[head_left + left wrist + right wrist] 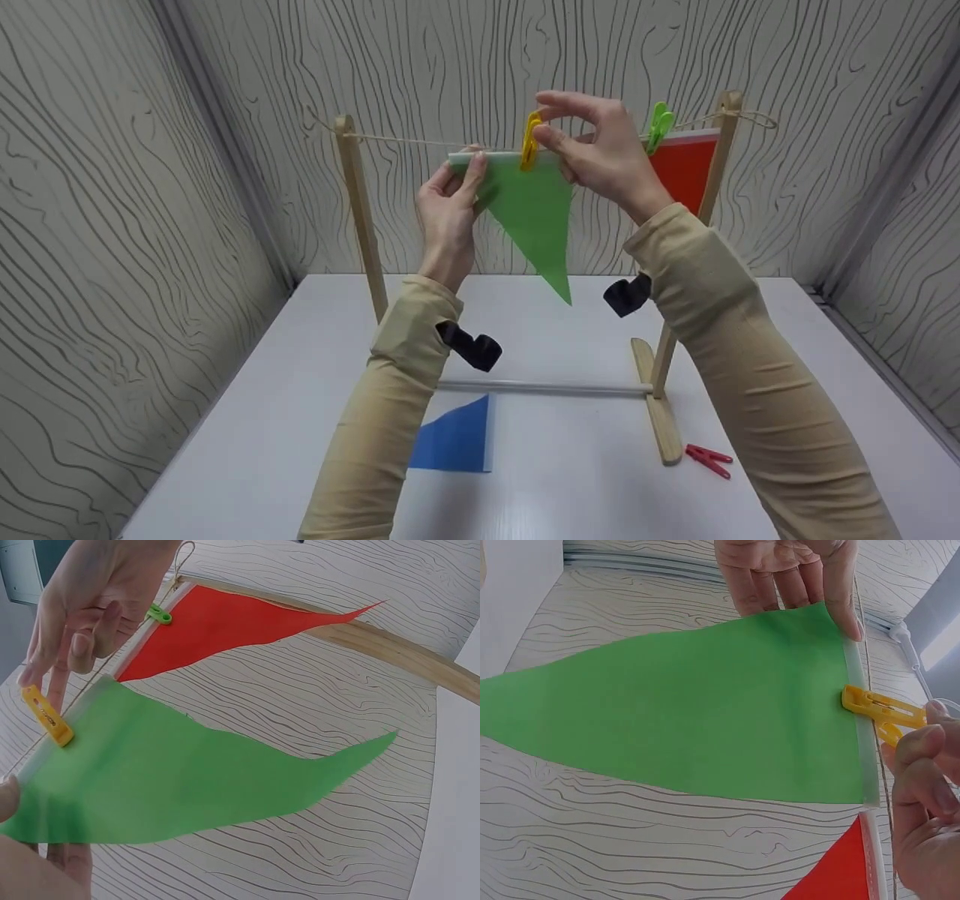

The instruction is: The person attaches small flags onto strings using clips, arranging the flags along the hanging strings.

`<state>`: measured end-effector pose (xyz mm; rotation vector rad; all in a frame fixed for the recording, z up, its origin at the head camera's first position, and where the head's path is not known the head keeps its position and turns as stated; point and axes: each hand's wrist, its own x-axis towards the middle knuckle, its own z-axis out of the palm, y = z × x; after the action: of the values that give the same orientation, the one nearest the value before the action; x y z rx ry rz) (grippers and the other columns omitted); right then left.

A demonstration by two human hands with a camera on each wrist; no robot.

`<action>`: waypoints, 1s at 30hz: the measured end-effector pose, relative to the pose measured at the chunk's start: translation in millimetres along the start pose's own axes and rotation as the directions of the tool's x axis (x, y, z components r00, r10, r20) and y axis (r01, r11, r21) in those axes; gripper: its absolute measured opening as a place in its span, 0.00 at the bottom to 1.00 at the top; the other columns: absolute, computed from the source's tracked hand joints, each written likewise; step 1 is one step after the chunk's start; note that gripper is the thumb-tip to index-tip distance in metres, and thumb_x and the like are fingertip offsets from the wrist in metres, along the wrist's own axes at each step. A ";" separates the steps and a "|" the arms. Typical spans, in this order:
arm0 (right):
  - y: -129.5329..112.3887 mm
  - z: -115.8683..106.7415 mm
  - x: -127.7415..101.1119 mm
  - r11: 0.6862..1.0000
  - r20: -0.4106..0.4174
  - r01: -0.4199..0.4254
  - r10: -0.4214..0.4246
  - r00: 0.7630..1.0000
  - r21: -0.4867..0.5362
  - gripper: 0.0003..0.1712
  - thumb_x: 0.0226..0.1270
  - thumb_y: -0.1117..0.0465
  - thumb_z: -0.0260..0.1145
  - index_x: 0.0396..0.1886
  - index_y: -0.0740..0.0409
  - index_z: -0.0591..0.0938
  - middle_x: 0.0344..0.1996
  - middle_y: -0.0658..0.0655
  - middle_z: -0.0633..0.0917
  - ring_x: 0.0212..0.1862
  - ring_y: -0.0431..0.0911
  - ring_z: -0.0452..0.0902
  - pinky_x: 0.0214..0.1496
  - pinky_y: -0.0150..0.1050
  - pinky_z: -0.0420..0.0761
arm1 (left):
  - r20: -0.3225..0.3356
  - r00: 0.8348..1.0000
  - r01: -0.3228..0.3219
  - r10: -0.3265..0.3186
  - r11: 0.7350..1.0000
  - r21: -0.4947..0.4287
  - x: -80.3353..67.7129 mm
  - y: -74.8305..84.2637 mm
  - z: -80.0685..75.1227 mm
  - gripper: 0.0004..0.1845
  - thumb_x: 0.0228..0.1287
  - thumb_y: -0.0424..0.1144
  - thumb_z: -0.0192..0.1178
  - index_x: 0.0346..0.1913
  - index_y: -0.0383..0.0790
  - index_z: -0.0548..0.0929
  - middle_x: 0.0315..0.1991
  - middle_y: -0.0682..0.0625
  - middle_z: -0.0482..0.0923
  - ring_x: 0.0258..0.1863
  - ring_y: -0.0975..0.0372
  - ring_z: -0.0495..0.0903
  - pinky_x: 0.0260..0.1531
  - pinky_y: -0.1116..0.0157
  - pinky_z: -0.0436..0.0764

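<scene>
White tabletop [787, 360] and wavy-grained grey walls frame a small wooden drying rack [358, 210], its string [405, 139] stretched between two upright posts. At the string, a person's right hand [596, 154] pinches a yellow clothespin [531, 141] between thumb and forefinger, the peg sitting over the white top hem of a green triangular pennant [534, 210] that hangs point down. The left hand [448, 206] grips the pennant's upper left corner against the string, fingers curled round the hem. Whether the peg's jaws are fully closed on the line is hard to judge from these angles, though the right wrist view shows them across the hem. Just to the right, a red pennant [686, 172] hangs from the same string under a green clothespin [660, 126], near the right post. On the table lie a blue pennant [457, 442], partly behind the left sleeve, and a red clothespin [709, 459] beside the rack's foot.
</scene>
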<state>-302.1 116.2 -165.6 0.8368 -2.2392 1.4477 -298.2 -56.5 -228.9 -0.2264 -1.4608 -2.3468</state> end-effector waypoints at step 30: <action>3.0 4.6 0.9 0.995 -0.052 0.033 -0.038 0.998 -0.095 0.26 0.70 0.66 0.66 0.68 0.61 0.76 0.57 0.62 0.82 0.35 0.39 0.86 0.23 0.24 0.74 | -0.026 0.999 -0.034 0.035 0.998 0.044 1.2 3.0 3.3 0.18 0.68 0.37 0.65 0.58 0.35 0.83 0.57 0.41 0.85 0.59 0.58 0.83 0.62 0.63 0.81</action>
<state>-304.6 112.7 -169.1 0.7937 -2.2226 1.3222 -298.3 -55.1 -224.5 -0.2068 -1.4817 -2.2794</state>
